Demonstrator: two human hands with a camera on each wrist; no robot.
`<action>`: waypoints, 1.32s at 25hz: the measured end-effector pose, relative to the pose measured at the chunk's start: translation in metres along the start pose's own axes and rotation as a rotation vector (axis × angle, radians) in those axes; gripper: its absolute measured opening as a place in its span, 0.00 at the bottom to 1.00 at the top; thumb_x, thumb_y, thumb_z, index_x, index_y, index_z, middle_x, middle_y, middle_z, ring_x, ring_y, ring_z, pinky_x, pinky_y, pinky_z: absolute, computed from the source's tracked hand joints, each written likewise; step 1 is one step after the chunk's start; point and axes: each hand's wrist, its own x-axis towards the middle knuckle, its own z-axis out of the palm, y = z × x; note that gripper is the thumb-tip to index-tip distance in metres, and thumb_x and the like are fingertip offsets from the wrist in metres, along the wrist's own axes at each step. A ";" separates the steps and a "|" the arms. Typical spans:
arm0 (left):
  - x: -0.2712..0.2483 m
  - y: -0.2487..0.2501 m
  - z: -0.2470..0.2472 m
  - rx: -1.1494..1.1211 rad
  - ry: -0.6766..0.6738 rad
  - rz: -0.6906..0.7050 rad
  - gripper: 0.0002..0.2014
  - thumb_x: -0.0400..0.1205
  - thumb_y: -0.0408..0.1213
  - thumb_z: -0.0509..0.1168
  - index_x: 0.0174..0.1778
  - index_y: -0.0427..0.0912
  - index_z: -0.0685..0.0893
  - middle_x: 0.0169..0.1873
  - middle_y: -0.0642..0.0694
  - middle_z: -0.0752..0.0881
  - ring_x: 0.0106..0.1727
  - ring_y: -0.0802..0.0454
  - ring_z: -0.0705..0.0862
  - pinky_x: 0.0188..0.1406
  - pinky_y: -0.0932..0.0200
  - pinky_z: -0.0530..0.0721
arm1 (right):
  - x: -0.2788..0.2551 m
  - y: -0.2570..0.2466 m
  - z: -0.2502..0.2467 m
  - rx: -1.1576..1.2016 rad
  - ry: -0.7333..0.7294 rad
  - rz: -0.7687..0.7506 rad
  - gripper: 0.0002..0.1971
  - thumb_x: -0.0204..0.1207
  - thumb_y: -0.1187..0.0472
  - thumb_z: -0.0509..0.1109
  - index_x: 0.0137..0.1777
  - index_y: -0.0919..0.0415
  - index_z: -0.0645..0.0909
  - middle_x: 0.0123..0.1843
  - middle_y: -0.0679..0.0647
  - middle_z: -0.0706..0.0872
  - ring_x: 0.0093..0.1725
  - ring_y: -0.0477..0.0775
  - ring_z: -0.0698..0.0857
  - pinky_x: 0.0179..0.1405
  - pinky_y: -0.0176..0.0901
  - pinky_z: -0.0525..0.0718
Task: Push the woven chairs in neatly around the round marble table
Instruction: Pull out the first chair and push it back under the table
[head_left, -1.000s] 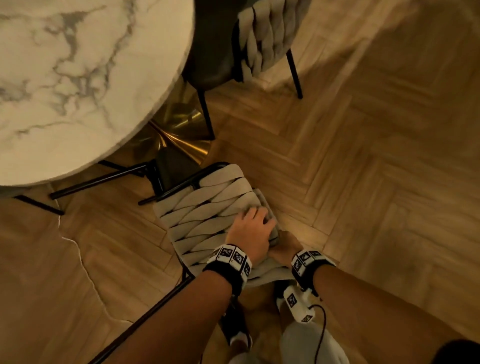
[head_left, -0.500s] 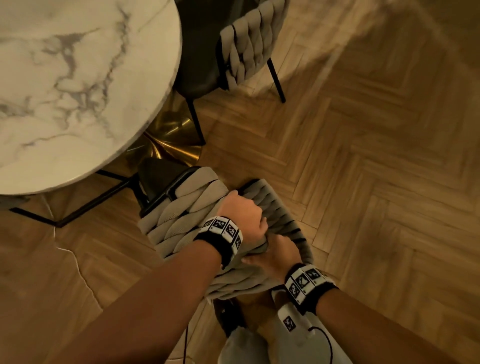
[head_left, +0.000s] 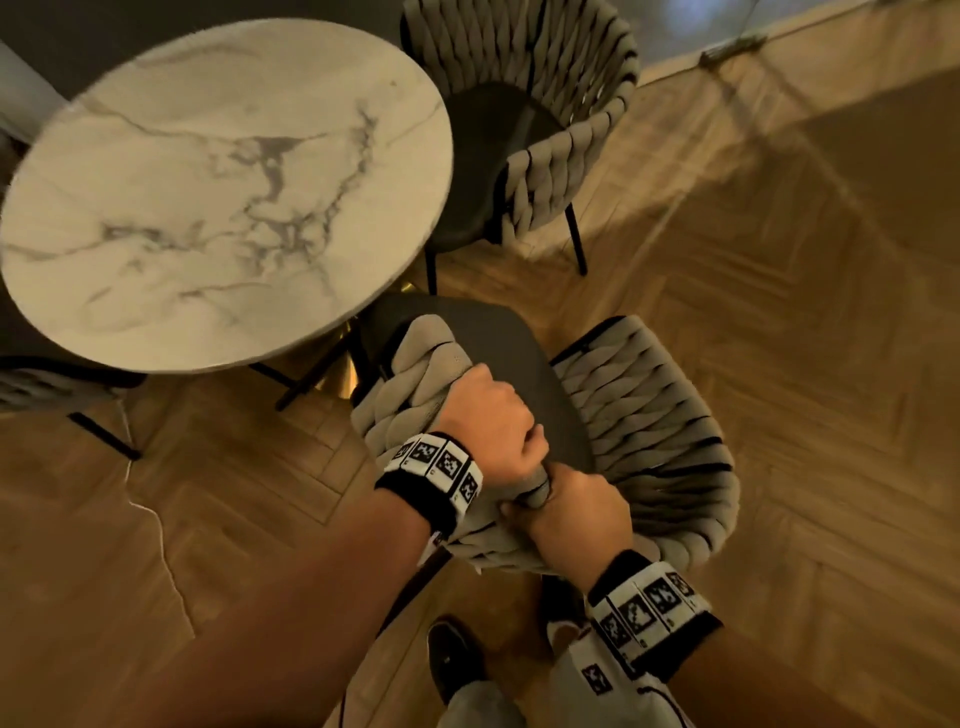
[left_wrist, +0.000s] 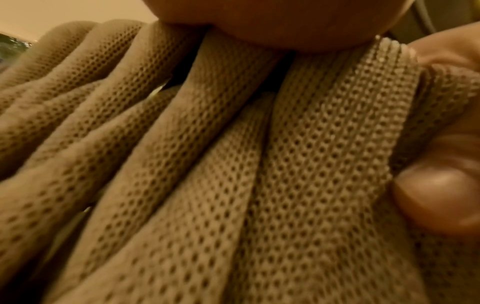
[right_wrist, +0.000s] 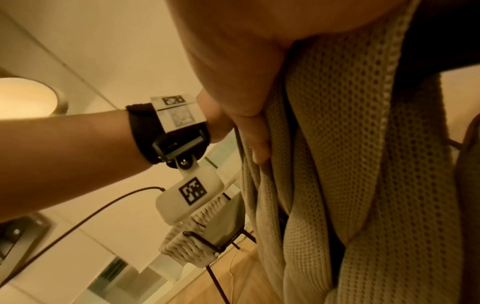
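Note:
The round marble table (head_left: 223, 192) stands at the upper left. Just below and right of it is a woven chair (head_left: 649, 415) with a dark seat (head_left: 483, 348), the seat's front reaching the table's rim. My left hand (head_left: 493, 421) grips the top of the chair's woven backrest, fingers curled over the bands. Beside it my right hand (head_left: 571, 514) grips the same rim. Mesh bands (left_wrist: 233, 164) fill the left wrist view under my palm. In the right wrist view my right palm (right_wrist: 233, 51) presses on the woven bands (right_wrist: 337, 144).
A second woven chair (head_left: 524, 119) stands at the table's far right, its seat partly under the top. Part of a third chair (head_left: 36, 384) shows at the left edge. Herringbone wood floor (head_left: 779, 364) spreads to the right. My shoes (head_left: 457, 660) are right behind the chair.
The chair has swung round, so its dark seat now shows and points at the table. My right hand came up onto the backrest rim beside the left. The view has lifted.

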 end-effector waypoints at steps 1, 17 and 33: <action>-0.012 -0.004 0.002 -0.039 0.024 -0.004 0.25 0.80 0.49 0.50 0.23 0.43 0.84 0.23 0.48 0.84 0.31 0.49 0.76 0.46 0.47 0.72 | -0.005 -0.009 0.003 -0.024 -0.022 -0.022 0.24 0.67 0.31 0.68 0.50 0.50 0.82 0.44 0.52 0.91 0.46 0.61 0.90 0.40 0.50 0.86; -0.278 -0.041 0.136 -1.450 0.304 -1.389 0.50 0.64 0.52 0.82 0.81 0.52 0.64 0.75 0.46 0.72 0.74 0.47 0.73 0.75 0.41 0.73 | -0.065 -0.175 0.121 -0.048 -0.741 -0.386 0.17 0.72 0.43 0.71 0.52 0.54 0.82 0.48 0.56 0.89 0.45 0.60 0.89 0.48 0.58 0.90; -0.413 -0.109 0.276 -1.596 0.272 -1.733 0.40 0.56 0.41 0.79 0.65 0.39 0.75 0.56 0.35 0.86 0.53 0.35 0.86 0.58 0.35 0.86 | -0.027 -0.069 0.187 -0.019 -0.366 0.242 0.09 0.79 0.56 0.70 0.57 0.56 0.84 0.59 0.58 0.87 0.62 0.62 0.85 0.54 0.43 0.79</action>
